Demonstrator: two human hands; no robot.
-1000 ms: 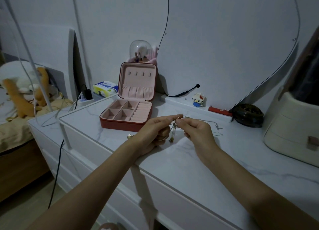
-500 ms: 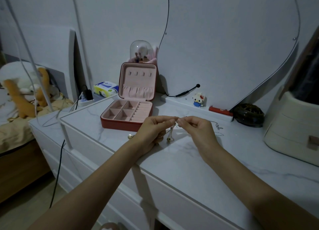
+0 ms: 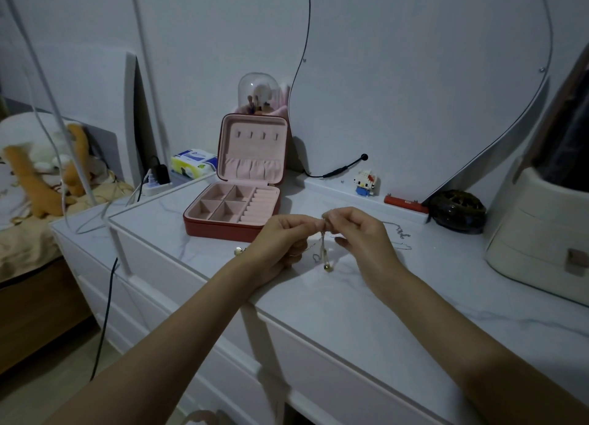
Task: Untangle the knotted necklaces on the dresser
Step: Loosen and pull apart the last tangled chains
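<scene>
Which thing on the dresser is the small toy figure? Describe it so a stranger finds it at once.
Start at the open red jewelry box on the white dresser and look right along the low white ledge at the wall. The toy figure stands there: white blocky head, red bow, blue body, left of a flat red bar.

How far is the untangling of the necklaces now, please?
Done: nothing clearly freed; the jewelry box stands open, its compartments bare. In hand: left hand and right hand pinch one hanging chain. Left: another chain lies on the dresser.
</scene>
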